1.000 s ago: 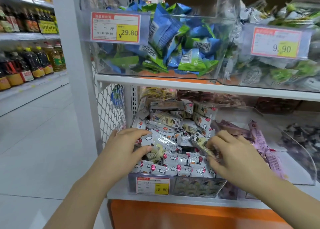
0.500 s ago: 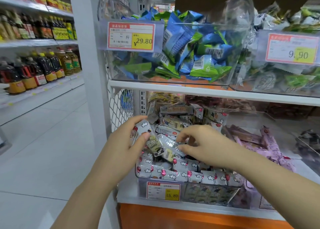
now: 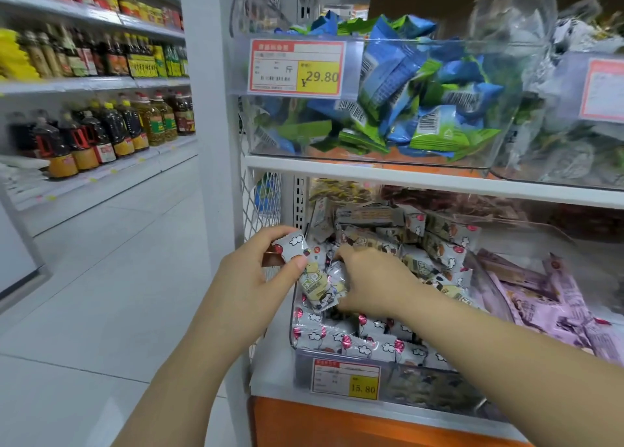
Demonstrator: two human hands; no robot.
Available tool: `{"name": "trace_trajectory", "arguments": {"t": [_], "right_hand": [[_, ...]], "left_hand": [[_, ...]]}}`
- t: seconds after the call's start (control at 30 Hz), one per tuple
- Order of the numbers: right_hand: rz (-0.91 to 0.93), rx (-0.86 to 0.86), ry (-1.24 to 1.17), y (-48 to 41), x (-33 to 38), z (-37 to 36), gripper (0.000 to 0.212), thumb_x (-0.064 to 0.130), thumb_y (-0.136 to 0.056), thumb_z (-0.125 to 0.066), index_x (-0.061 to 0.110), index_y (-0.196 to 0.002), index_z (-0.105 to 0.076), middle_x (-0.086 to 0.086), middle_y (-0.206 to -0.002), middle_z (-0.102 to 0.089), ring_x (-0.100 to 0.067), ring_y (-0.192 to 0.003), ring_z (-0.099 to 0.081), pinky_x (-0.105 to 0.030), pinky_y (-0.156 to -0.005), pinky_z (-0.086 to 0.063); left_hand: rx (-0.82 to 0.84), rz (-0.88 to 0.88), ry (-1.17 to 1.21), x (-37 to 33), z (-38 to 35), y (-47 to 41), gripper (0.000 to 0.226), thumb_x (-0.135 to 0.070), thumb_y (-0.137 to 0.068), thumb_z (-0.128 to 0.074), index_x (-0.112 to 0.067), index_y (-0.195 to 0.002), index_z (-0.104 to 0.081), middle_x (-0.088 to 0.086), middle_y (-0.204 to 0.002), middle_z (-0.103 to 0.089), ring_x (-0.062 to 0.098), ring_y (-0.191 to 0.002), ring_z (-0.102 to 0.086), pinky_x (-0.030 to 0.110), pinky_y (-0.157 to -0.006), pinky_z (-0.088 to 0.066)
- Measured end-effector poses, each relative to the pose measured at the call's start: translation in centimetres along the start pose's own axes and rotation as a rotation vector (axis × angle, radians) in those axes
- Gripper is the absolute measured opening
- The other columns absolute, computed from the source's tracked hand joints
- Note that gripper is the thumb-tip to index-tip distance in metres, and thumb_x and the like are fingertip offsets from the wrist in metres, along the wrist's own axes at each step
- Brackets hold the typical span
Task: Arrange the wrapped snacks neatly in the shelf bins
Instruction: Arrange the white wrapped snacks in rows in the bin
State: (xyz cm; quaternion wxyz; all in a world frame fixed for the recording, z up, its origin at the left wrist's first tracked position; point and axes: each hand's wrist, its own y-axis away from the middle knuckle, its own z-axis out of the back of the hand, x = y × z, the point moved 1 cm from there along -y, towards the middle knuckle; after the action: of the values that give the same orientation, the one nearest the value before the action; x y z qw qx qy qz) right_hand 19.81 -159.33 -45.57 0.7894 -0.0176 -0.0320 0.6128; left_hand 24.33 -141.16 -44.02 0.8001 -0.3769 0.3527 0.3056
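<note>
A clear plastic bin (image 3: 305, 372) on the lower shelf holds several small grey-white wrapped snacks (image 3: 368, 342) printed with clouds and red balloons. My left hand (image 3: 250, 278) is at the bin's left edge and grips one such grey snack packet (image 3: 290, 247) between thumb and fingers, lifted above the pile. My right hand (image 3: 374, 278) reaches across into the bin's left part, its fingers curled over a pale yellow-and-white packet (image 3: 319, 288) lying on the heap.
Above, a clear bin of blue and green packets (image 3: 415, 105) carries a 29.80 price tag (image 3: 297, 67). Pink wrapped snacks (image 3: 547, 301) fill the bin to the right. A white mesh side panel (image 3: 266, 197) bounds the shelf; bottles (image 3: 101, 132) line the aisle shelves at left.
My right hand has moved left across the bin to the packets beside my left hand. My left hand has lifted a grey packet off the pile.
</note>
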Motion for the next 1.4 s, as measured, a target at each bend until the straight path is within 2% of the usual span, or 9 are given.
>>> {"name": "trace_trajectory", "arguments": {"t": [0.2, 0.33, 0.4, 0.67, 0.8, 0.9, 1.07, 1.27, 1.4], "right_hand": [[-0.007, -0.109, -0.200, 1.0, -0.6, 0.9, 0.074, 0.039, -0.072, -0.069, 0.020, -0.136, -0.036, -0.003, -0.091, -0.061, -0.019, -0.079, -0.059, -0.033, -0.064, -0.054], [0.031, -0.245, -0.393, 1.8, -0.9, 2.3, 0.074, 0.038, -0.074, -0.070, 0.021, -0.139, -0.037, -0.001, -0.126, -0.057, -0.018, -0.108, -0.056, -0.030, -0.087, -0.049], [0.023, -0.317, -0.435, 2.3, -0.9, 3.5, 0.072, 0.036, -0.075, -0.070, 0.019, -0.139, -0.040, -0.003, -0.126, -0.058, -0.019, -0.110, -0.056, -0.031, -0.091, -0.048], [-0.043, -0.338, -0.259, 7.2, -3.5, 6.8, 0.069, 0.046, -0.070, -0.060, 0.024, -0.135, -0.047, 0.003, -0.128, -0.057, -0.015, -0.114, -0.054, -0.030, -0.093, -0.046], [-0.191, -0.272, -0.127, 9.8, -6.6, 6.3, 0.062, 0.044, -0.073, -0.059, 0.027, -0.132, -0.052, 0.002, -0.115, -0.057, -0.018, -0.107, -0.054, -0.035, -0.087, -0.048], [-0.245, -0.287, -0.107, 11.2, -7.9, 5.5, 0.049, 0.039, -0.074, -0.062, 0.030, -0.122, -0.059, 0.003, -0.109, -0.057, -0.019, -0.103, -0.056, -0.035, -0.083, -0.048], [-0.251, -0.251, -0.040, 11.2, -8.1, 3.6, 0.049, 0.039, -0.082, -0.057, 0.037, -0.129, -0.049, 0.008, -0.116, -0.053, -0.017, -0.108, -0.054, -0.028, -0.074, -0.044], [-0.293, -0.293, -0.080, 10.6, -8.8, 3.4, 0.042, 0.036, -0.083, -0.060, 0.032, -0.125, -0.057, 0.009, -0.094, -0.041, -0.014, -0.088, -0.053, -0.025, -0.066, -0.038], [-0.301, -0.294, -0.054, 10.5, -8.6, 3.4, 0.032, 0.037, -0.085, -0.058, 0.032, -0.116, -0.058, 0.010, -0.097, -0.041, -0.017, -0.086, -0.056, -0.027, -0.066, -0.041]], "left_hand": [[0.003, 0.011, -0.007, 0.1, 0.0, 0.1, 0.028, -0.038, -0.085, -0.060, -0.053, -0.105, -0.046, -0.023, -0.100, -0.057, -0.010, -0.094, -0.053, 0.005, -0.075, -0.036], [0.014, 0.008, -0.001, -0.1, -0.2, 0.1, 0.029, -0.037, -0.085, -0.060, -0.055, -0.101, -0.045, -0.025, -0.100, -0.057, -0.014, -0.094, -0.052, 0.004, -0.074, -0.035], [0.025, -0.002, -0.007, -0.2, -0.4, 0.1, 0.029, -0.037, -0.085, -0.061, -0.057, -0.098, -0.045, -0.026, -0.101, -0.057, -0.015, -0.093, -0.052, 0.003, -0.073, -0.035], [0.079, -0.050, -0.070, -0.4, -1.6, 0.4, 0.032, -0.037, -0.086, -0.060, -0.055, -0.104, -0.042, -0.029, -0.103, -0.055, -0.012, -0.098, -0.052, 0.006, -0.078, -0.035], [0.097, -0.085, -0.121, -0.7, -2.2, 0.6, 0.031, -0.038, -0.086, -0.059, -0.053, -0.105, -0.041, -0.029, -0.104, -0.052, -0.012, -0.096, -0.050, 0.010, -0.078, -0.035], [0.102, -0.078, -0.162, -1.0, -2.8, 0.8, 0.036, -0.037, -0.087, -0.059, -0.043, -0.120, -0.047, -0.025, -0.109, -0.049, -0.004, -0.104, -0.048, 0.019, -0.086, -0.036], [0.125, -0.095, -0.188, -1.5, -3.6, 1.2, 0.039, -0.035, -0.087, -0.060, -0.038, -0.125, -0.050, -0.020, -0.123, -0.053, -0.001, -0.113, -0.047, 0.024, -0.096, -0.036], [0.159, -0.138, -0.225, -1.1, -4.0, 1.3, 0.038, -0.034, -0.089, -0.056, -0.035, -0.127, -0.050, -0.020, -0.129, -0.050, -0.008, -0.112, -0.037, 0.019, -0.097, -0.030], [0.150, -0.144, -0.225, -1.0, -4.2, 1.2, 0.039, -0.034, -0.089, -0.057, -0.034, -0.127, -0.050, -0.019, -0.130, -0.050, -0.007, -0.111, -0.038, 0.019, -0.097, -0.030]]}}
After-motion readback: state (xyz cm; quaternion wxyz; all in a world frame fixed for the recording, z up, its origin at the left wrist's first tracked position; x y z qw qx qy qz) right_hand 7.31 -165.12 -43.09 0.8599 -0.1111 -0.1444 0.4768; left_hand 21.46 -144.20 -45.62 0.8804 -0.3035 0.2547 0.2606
